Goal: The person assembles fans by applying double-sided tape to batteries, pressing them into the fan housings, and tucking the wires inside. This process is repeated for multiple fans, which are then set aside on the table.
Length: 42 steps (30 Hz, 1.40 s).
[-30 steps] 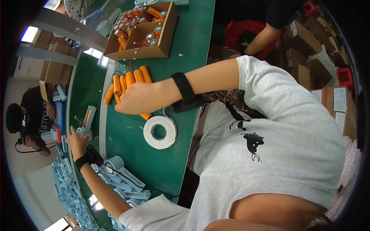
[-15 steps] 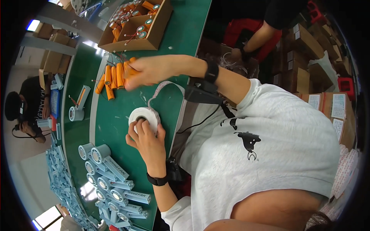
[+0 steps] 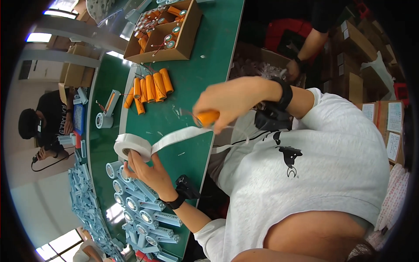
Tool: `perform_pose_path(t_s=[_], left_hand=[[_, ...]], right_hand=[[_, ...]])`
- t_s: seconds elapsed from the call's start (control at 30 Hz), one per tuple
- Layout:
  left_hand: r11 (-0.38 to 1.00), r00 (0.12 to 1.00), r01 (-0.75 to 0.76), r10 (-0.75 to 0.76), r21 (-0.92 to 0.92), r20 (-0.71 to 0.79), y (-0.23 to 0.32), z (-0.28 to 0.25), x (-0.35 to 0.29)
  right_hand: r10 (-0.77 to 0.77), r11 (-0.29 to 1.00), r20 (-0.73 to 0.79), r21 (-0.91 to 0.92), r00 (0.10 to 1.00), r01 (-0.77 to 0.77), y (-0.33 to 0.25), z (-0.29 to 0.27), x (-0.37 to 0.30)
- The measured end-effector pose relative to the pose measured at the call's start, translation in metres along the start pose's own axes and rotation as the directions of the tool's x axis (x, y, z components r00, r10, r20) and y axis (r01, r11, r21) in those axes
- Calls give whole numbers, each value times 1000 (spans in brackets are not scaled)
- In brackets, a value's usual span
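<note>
Left hand [image 3: 146, 170] grips the white tape roll [image 3: 129, 146] against the green table [image 3: 196, 78], anchoring it so the strip [image 3: 179, 135] pulls out taut. Right hand [image 3: 231, 102] is closed around an orange cell [image 3: 207, 118] at the strip's far end, held above the table. Up-table from the roll: loose orange cells [image 3: 150, 87], then an open brown carton [image 3: 163, 32] of cells. Below the roll: blue-grey cylinder packs [image 3: 148, 214]. Far right of it, cartons with white labels [image 3: 395, 118].
</note>
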<state>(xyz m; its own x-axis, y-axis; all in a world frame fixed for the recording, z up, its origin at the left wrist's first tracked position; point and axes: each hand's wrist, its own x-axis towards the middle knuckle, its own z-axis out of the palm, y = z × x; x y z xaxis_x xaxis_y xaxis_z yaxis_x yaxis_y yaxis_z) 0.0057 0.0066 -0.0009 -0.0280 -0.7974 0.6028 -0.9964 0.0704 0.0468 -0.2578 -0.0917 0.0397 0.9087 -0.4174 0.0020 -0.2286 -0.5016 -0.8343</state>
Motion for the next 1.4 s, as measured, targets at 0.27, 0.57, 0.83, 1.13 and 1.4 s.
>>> perform_pose_path(t_s=[0.27,0.57,0.83,1.13,1.4], left_hand=[[994,995,-103,103,35,-8,17,-16,-5],[960,965,242,-253,-141,-65,45,-2,8],[998,999,41,-41,-43,12,66,6,3],[879,902,192,18,-437,432,54,-10,19],[969,644,227,-77,-94,761,-107,-73,43]], right_hand=[[-225,886,-488,257,843,386,-14,10,89],[287,123,-756,638,588,760,-27,64,136],[392,7,-692,661,606,751,8,20,134],[-204,163,-916,316,346,934,12,-41,111],[-315,118,-543,791,778,600,24,10,103]])
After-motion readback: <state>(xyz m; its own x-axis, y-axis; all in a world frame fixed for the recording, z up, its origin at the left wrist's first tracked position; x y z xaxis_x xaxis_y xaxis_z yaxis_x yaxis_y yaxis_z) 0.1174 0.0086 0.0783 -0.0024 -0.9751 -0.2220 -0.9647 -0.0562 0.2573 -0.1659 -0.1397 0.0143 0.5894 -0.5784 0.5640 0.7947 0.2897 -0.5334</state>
